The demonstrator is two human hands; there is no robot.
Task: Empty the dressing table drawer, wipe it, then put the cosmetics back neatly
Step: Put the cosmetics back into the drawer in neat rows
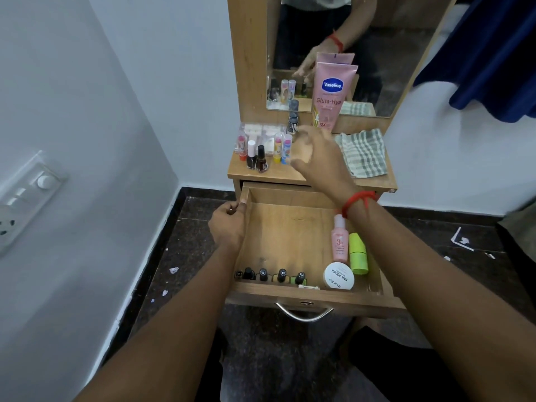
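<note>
Right hand (319, 161), fingers loosely spread and empty, hovers over the worktop (304, 177). Upright lip balm tubes (282, 147) stand just left of it. Left hand (227, 224) grips the drawer (290, 236) wall.

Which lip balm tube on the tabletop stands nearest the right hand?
The blue-based tube, rightmost of three; the yellow-based tube beside it and the red-based tube stand farther left.

The pink tube (330, 97) standing on the table (255, 177) reads "Vaseline" in a blue badge, "Gluta-Hya" beneath it and "10x" near its foot; its finer print is illegible. In the drawer (290, 227), the white round tub (338, 276) reads "NAIL POLISH" and "zudio". The small pink bottle (339, 242) beside it shows a large "3". Marks on the nail polish caps (282, 273) are too small to read.
</note>
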